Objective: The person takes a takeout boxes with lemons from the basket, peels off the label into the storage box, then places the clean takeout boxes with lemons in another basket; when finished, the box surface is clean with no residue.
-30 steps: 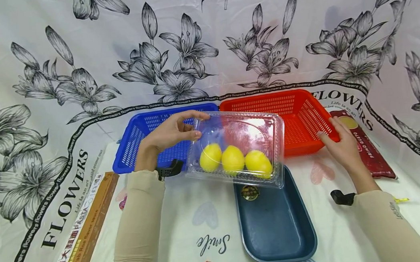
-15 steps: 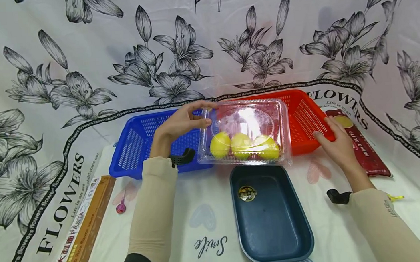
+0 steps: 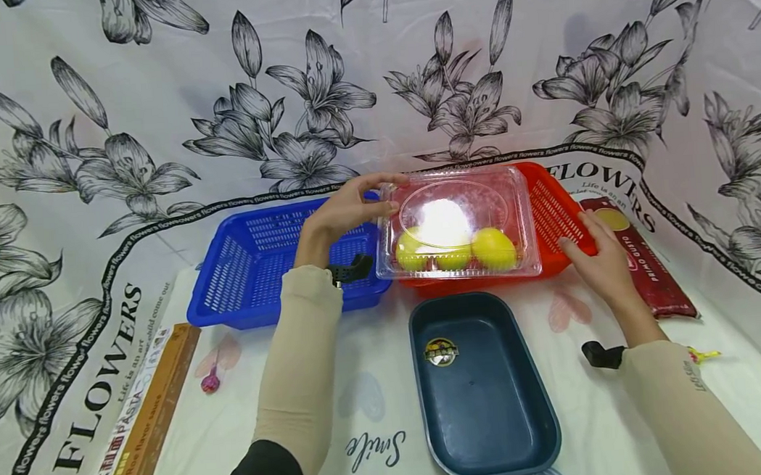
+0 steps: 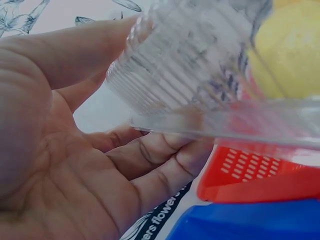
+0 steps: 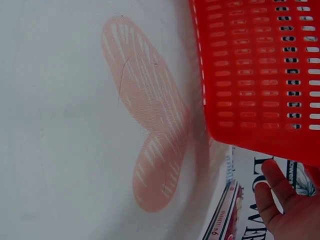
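My left hand grips the left end of a clear plastic clamshell box, thumb on one side and fingers on the other. Inside lie three yellow lemons, one mostly behind glare. The box is tilted over the red basket, covering much of it in the head view. In the left wrist view, the ribbed end of the box sits between thumb and fingers. My right hand holds the red basket's right rim between thumb and fingers; some fingers extend below the basket wall in the right wrist view.
A blue basket stands left of the red one. A dark blue tray lies in front. To the right is a red pasta bag; to the left, a long brown pasta box and a small purple item.
My left hand has carried the clamshell box right and away from me, from partly above the dark tray to over the red basket. My right hand keeps its place at the rim.
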`<action>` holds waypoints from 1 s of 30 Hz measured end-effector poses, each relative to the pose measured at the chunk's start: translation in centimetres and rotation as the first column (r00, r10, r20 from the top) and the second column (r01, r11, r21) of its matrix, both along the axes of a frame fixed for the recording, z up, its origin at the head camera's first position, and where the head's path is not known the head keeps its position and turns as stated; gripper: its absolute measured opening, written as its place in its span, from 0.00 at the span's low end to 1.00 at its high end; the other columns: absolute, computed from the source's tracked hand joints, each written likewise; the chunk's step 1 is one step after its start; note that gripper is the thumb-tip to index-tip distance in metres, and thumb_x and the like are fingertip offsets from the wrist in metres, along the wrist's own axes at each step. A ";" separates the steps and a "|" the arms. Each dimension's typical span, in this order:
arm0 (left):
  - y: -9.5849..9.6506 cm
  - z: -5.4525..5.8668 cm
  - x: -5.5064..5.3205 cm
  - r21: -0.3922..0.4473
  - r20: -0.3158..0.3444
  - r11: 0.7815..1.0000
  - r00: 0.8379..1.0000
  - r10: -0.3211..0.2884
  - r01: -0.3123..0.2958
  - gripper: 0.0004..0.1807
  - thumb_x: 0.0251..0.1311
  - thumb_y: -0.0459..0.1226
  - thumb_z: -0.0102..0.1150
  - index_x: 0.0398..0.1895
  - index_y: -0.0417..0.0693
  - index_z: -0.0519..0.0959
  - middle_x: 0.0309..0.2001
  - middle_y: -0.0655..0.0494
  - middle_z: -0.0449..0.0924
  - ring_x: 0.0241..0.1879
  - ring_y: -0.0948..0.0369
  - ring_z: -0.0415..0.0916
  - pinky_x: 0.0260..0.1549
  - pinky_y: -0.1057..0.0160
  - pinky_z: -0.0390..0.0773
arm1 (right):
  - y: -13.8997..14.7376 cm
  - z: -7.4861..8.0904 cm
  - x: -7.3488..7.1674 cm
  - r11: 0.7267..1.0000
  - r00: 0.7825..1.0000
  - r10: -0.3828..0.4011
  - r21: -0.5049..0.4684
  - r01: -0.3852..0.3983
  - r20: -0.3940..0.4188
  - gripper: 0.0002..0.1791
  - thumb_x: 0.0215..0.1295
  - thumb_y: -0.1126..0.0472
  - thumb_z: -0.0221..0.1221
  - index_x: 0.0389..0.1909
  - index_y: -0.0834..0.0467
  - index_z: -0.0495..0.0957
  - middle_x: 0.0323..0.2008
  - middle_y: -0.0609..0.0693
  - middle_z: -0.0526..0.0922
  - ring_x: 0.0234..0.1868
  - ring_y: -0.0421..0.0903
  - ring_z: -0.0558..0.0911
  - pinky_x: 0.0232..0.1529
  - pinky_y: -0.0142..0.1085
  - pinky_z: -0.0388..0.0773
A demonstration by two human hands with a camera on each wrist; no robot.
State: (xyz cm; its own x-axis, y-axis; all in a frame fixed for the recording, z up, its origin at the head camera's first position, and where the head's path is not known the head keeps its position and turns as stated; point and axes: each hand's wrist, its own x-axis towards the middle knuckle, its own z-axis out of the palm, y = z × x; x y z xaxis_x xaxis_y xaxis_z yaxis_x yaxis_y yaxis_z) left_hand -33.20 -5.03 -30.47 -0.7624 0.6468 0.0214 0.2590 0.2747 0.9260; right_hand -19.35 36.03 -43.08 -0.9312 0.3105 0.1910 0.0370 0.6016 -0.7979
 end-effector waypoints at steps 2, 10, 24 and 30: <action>0.5 -0.2 -0.4 0.001 0.010 1.000 1.000 0.012 -0.012 0.24 0.68 0.39 0.64 0.66 0.59 0.77 0.71 0.57 0.67 0.56 0.52 0.74 0.51 0.54 0.81 | 0.0 0.0 0.1 1.000 1.000 0.000 -0.002 0.000 -0.007 0.40 0.74 0.46 0.54 0.81 0.53 0.51 0.83 0.53 0.47 0.82 0.62 0.49 0.74 0.71 0.48; 2.3 -0.8 -1.6 -0.005 0.036 0.999 0.999 0.039 -0.039 0.24 0.67 0.41 0.65 0.66 0.62 0.77 0.63 0.50 0.69 0.39 0.54 0.76 0.46 0.54 0.81 | 0.0 -0.1 0.0 1.000 1.000 -0.006 -0.012 0.006 -0.021 0.40 0.74 0.47 0.54 0.81 0.53 0.53 0.83 0.54 0.49 0.82 0.62 0.49 0.73 0.72 0.50; 5.6 -3.1 -3.0 0.057 0.060 0.992 0.993 0.106 -0.110 0.24 0.67 0.37 0.64 0.66 0.59 0.77 0.59 0.50 0.67 0.38 0.57 0.74 0.39 0.60 0.80 | -0.1 -0.2 -0.3 1.000 0.999 -0.014 -0.015 0.014 -0.042 0.37 0.74 0.49 0.54 0.80 0.54 0.56 0.82 0.55 0.52 0.81 0.62 0.54 0.73 0.69 0.56; 6.7 -4.4 -3.7 0.040 0.034 0.991 0.991 0.127 -0.128 0.24 0.68 0.38 0.64 0.66 0.61 0.77 0.65 0.47 0.65 0.41 0.55 0.75 0.46 0.54 0.81 | -0.1 -0.3 -0.4 1.000 0.998 -0.023 -0.013 0.022 -0.050 0.37 0.73 0.51 0.55 0.79 0.55 0.57 0.82 0.55 0.54 0.80 0.63 0.56 0.74 0.67 0.57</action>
State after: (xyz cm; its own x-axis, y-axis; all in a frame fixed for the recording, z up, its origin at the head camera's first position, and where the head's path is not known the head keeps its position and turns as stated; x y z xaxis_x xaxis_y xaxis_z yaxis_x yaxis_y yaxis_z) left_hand -36.89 1.68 -34.88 -0.8392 0.5435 0.0208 0.1948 0.2646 0.9445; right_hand -19.74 35.91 -43.34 -0.9132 0.3339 0.2335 0.0101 0.5913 -0.8064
